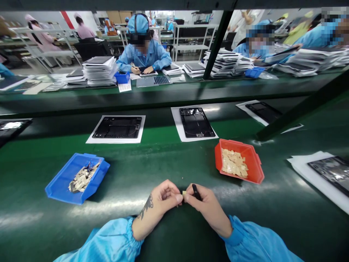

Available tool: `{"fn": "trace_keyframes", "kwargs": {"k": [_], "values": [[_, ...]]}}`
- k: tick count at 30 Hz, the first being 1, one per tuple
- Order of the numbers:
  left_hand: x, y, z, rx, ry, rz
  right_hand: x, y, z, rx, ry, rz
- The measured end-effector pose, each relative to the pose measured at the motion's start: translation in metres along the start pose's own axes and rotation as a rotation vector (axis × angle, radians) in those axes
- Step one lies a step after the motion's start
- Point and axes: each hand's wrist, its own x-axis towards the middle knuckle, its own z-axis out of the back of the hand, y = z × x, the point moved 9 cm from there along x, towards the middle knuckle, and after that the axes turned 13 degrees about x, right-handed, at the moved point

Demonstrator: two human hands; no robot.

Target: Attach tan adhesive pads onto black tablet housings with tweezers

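left hand (166, 196) curled nearly shut, fingertips holding a small tan pad (184, 193) right at the right hand (204, 209), which is closed on a small black tool (196, 191). both hands low over green desk (152, 163). ahead right, red tray (255, 163) of tan pads (234, 163); ahead left, blue tray (64, 185) of paler scraps (81, 180). farther, black tablet casings (118, 127) lie on white paper sheets (116, 141).
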Motion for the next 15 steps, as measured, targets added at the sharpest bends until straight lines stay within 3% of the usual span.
{"fn": "trace_keyframes", "kwargs": {"k": [11,15], "values": [[0.001,-0.003,0.002,-0.014,0.022,-0.062,-0.001,0.008,0.004,-0.012,-0.023,0.028],[0.009,-0.008,0.005,-0.008,-0.023,-0.043,-0.006,0.028,0.037,-0.025,-0.128,0.110]]}}
